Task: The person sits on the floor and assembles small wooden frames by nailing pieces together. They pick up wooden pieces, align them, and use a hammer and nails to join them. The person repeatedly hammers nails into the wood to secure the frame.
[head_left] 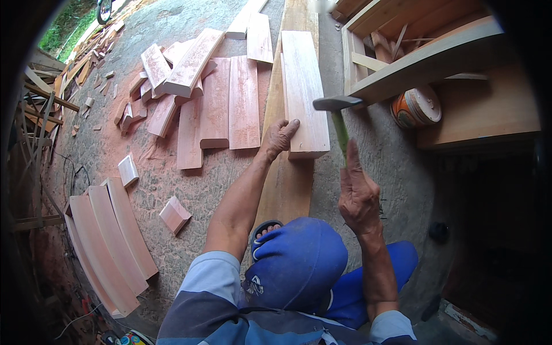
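Note:
A long pale wooden box (pixel 305 86) lies on a wide plank (pixel 287 190) in front of me. Around its left edge, close to its near end, my left hand (pixel 280 138) is closed, thumb on the top face. My right hand (pixel 359 198) grips a hammer (pixel 339 109) by its green handle, index finger stretched along it. The dark metal head is raised just right of the box and looks apart from it. Small marks, perhaps nails, show at the box's near corner.
Left of the plank lie several cut boards (pixel 244 103) in a loose pile, with sawdust about. Curved wooden pieces (pixel 109 241) stand at lower left near two small blocks (pixel 175 215). At right are a wooden frame (pixel 425 60) and an orange-and-white bucket (pixel 416 107).

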`<state>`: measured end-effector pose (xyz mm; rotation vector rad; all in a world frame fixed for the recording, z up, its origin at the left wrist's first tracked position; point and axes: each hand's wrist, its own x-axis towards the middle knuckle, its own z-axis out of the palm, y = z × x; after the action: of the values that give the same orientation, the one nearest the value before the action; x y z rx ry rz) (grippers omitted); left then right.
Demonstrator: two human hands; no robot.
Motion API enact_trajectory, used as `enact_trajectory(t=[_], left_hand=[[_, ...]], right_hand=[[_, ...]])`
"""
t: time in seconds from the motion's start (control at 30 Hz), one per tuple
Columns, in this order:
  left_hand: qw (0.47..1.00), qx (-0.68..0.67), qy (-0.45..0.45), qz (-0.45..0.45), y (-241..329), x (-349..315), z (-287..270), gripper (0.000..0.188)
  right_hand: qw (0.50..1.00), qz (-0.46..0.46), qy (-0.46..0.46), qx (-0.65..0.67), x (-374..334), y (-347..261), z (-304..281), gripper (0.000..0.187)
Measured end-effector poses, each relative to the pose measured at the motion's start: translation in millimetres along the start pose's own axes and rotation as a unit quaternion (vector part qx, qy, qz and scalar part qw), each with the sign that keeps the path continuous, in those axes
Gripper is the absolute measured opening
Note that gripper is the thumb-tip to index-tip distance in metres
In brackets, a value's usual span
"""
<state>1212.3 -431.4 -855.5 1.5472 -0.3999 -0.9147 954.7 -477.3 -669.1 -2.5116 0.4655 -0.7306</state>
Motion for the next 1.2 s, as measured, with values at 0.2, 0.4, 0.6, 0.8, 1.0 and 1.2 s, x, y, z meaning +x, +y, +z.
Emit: enact_trajectory(t=[0.2, 0.4, 0.6, 0.8, 1.0, 1.2], left_hand=[[0.999, 0.015, -0.029, 0.002, -4, 4, 9, 0.049], [1.000, -0.015, -0.012, -0.024, -16, 1, -3, 0.049], [0.998, 0.008, -0.063, -0.017, -10, 10, 14, 0.049], [0.999, 0.011, -0.032, -0.009, -26, 9, -5, 0.044], [0.998, -0.007, -0.002, 0.070, -14, 11, 12, 0.050], [1.000, 0.022, -0.022, 0.002, -20, 5, 0, 0.051]], right_hand=[[0.992, -0.027, 0.060, 0.105, -26, 18, 15, 0.068], [0.995, 0.035, 0.022, 0.090, 0, -12, -6, 0.062], [0.966, 0.148, -0.210, -0.033, -45, 50, 37, 0.063], [0.993, -0.041, 0.072, 0.087, -6, -15, -3, 0.070], [0.956, 0.061, -0.254, -0.135, -27, 38, 24, 0.081], [0.990, -0.094, 0.096, 0.033, -16, 1, 14, 0.085]])
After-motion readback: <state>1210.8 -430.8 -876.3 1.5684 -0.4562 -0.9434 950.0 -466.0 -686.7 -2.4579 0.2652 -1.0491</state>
